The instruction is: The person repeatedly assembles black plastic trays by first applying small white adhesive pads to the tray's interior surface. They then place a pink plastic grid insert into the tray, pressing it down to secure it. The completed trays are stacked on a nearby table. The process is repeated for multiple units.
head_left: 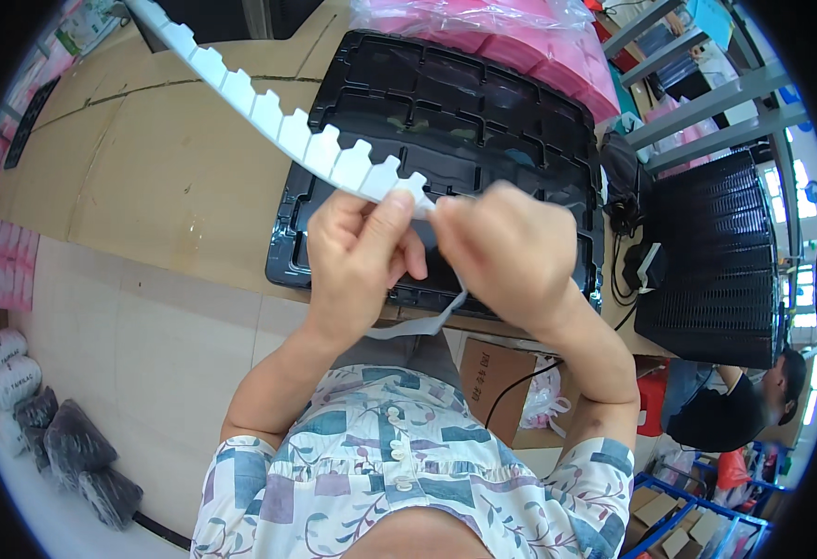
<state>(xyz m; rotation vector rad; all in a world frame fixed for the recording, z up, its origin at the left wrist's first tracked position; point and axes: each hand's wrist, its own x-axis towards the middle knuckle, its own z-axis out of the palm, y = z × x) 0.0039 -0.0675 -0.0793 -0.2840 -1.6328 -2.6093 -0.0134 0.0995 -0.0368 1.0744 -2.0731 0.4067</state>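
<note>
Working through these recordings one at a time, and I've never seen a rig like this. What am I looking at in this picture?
There is no robot: these are a person's own bare hands. A wide fisheye camera worn on the head looks down, so the forearms come up from below and straight edges bend toward the rim. The left hand holds a long white toothed strip near its lower end. The right hand is at that end too, but blurred, so its exact grip is unclear. A thin pale ribbon hangs below it. Beneath the hands, a black tray lies on the brown table.
</note>
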